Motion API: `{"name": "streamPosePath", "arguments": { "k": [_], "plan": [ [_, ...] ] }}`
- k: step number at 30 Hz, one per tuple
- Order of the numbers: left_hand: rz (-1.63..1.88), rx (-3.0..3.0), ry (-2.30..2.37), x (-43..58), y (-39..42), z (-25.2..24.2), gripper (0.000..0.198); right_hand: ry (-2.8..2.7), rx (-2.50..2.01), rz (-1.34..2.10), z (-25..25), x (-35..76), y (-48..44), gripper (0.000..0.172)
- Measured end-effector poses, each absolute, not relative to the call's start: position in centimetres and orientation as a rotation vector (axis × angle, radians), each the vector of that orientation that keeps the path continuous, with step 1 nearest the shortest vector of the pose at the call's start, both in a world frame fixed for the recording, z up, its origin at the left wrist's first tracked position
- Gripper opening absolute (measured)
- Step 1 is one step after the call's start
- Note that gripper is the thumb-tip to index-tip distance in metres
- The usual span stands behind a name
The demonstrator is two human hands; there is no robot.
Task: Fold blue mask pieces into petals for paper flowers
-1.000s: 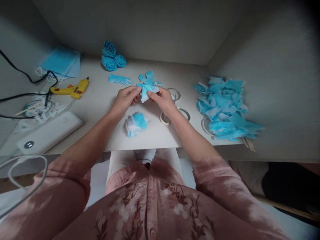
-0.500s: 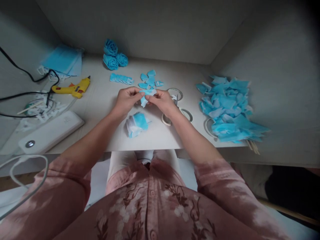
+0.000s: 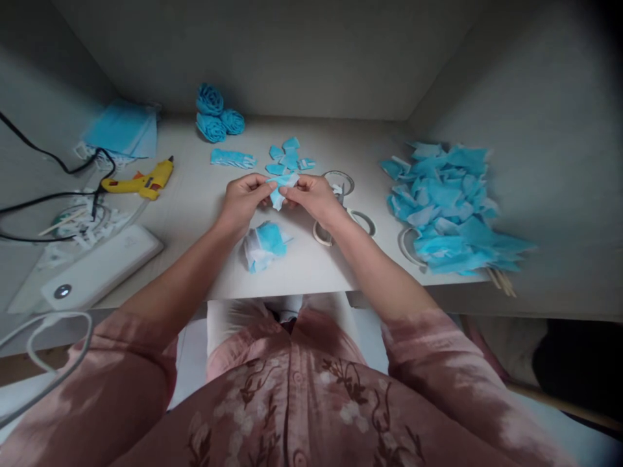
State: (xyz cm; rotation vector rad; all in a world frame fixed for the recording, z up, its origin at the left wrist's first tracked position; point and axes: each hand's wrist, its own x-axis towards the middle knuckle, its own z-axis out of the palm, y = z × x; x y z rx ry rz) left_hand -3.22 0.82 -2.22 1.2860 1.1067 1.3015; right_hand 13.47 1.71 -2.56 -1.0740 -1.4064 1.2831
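- Blue-and-white piece [image 3: 282,189]: partly covered by both thumbs; fine edges blurred.
- Left hand [image 3: 246,196], right hand [image 3: 311,196]: pinching it, other fingers mostly tucked out of sight.
- Scissors [image 3: 363,222]: middle hidden by right hand and forearm.
- Tape ring [image 3: 349,182] behind them: lower left side blocked.
- Second ring [image 3: 403,245]: right side under the blue pile [image 3: 445,194].
- Sticks [image 3: 502,281]: only ends show, rest under pile.
- Power bank [image 3: 109,263]: display too small to read.
- Glue gun [image 3: 139,185]: label illegible.
- White cable [image 3: 87,331], black cable [image 3: 41,148]: cut by left edge.
- Shirt [image 3: 292,402]: cut at bottom.
- Dark shape [image 3: 574,370], lower right: can't tell.
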Motion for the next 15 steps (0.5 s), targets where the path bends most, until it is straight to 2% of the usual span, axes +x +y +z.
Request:
{"name": "streamPosePath", "arguments": {
  "k": [5, 11, 15],
  "plan": [
    [1.317, 1.243, 1.090, -3.17, 0.80, -2.40, 0.015, -1.382, -1.057, 1.314, -2.31, 13.45, 1.49, 0.039],
    [1.299, 1.192, 1.059, -3.54, 1.05, -2.19, 0.025, -1.483, -1.050, 1.267, -2.86, 13.90, 1.93, 0.027],
    [1.198, 1.259, 1.074, -4.13, 1.13, -1.72, 0.033, -1.569, -1.064, 1.199, -3.22, 14.13, 2.05, 0.027]
  ]
}}
